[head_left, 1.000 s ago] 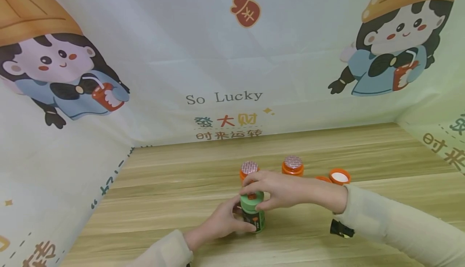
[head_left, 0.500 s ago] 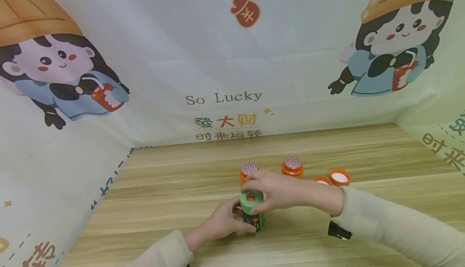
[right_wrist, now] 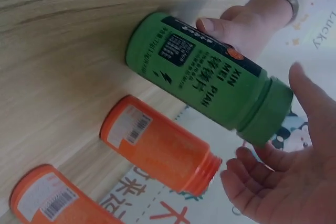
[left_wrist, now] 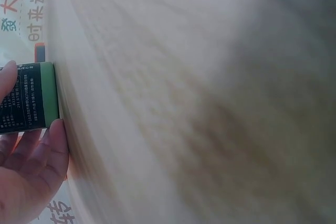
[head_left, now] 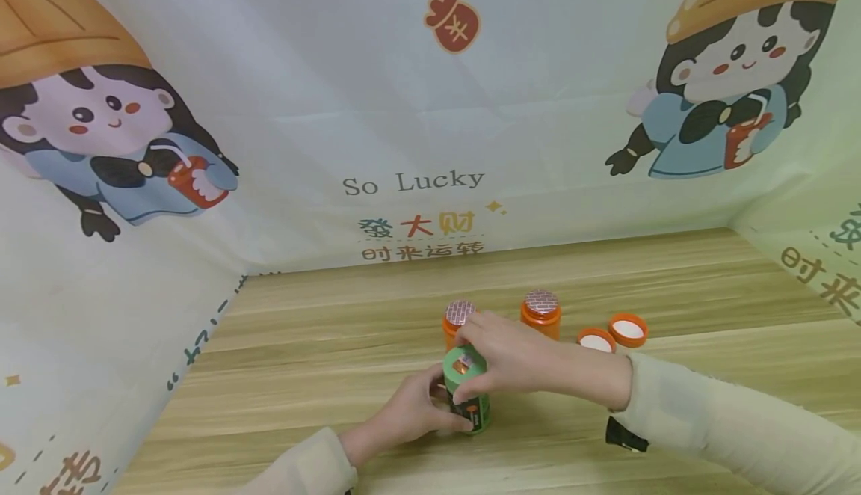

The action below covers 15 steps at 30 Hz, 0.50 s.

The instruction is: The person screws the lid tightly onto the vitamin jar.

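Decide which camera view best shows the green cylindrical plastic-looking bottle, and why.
The right wrist view: the bottle appears large, from base to green cap, its printing visible. The head view shows it small, from above, partly covered by left hand and right hand. The left wrist view shows only its lower end, cut off.

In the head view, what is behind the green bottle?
An orange bottle, its patterned top showing. The green bottle and the right hand cover its lower part there; the right wrist view shows a barcode label.
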Each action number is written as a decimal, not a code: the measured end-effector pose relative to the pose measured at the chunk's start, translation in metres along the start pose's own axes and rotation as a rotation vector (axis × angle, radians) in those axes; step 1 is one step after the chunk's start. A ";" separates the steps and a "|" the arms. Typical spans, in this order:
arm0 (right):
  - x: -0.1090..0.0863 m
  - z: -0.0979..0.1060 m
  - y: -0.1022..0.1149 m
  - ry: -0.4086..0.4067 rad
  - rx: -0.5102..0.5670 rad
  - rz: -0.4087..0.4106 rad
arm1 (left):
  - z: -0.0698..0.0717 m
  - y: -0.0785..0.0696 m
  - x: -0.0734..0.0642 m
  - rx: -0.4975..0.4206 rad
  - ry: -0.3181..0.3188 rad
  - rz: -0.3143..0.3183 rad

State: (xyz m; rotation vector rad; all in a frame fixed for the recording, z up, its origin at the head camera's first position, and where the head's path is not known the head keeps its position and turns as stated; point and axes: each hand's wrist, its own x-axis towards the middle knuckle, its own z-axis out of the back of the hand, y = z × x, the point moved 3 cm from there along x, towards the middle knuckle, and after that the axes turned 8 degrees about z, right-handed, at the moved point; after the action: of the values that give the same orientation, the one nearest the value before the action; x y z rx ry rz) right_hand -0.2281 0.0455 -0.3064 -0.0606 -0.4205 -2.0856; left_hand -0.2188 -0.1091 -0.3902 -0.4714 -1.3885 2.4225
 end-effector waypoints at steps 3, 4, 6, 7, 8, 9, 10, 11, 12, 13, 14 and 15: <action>-0.002 0.004 -0.003 0.051 0.091 0.001 | 0.000 0.001 0.001 0.000 -0.006 0.003; -0.003 0.006 -0.004 0.077 0.139 0.009 | 0.000 0.001 0.001 0.002 -0.007 0.001; -0.005 0.011 -0.006 0.120 0.215 0.048 | 0.000 0.001 0.001 0.003 -0.010 0.003; -0.006 0.014 -0.007 0.141 0.246 0.067 | 0.000 0.001 0.001 0.001 -0.009 0.004; -0.007 0.016 -0.008 0.159 0.266 0.087 | 0.000 0.001 0.001 0.000 -0.008 0.004; -0.008 0.018 -0.009 0.170 0.268 0.124 | 0.000 0.001 0.001 -0.001 -0.006 0.006; -0.008 0.018 -0.010 0.184 0.263 0.148 | 0.000 0.001 0.002 0.000 -0.006 0.006; -0.009 0.019 -0.011 0.193 0.252 0.170 | 0.000 0.001 0.002 -0.002 -0.005 0.007; -0.009 0.019 -0.011 0.204 0.242 0.185 | 0.000 0.001 0.002 -0.003 -0.003 0.006; -0.009 0.018 -0.012 0.212 0.231 0.196 | 0.000 0.001 0.002 -0.003 -0.002 0.006; -0.009 0.017 -0.012 0.214 0.217 0.215 | 0.000 0.000 0.002 -0.004 -0.002 0.006; -0.010 0.017 -0.012 0.215 0.208 0.232 | 0.000 0.000 0.002 -0.005 -0.002 0.006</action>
State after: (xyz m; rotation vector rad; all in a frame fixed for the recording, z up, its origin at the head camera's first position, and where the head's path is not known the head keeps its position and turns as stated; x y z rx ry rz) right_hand -0.2352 0.0644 -0.2961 0.2260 -0.4722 -1.7891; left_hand -0.2202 -0.1085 -0.3902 -0.4745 -1.3960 2.4260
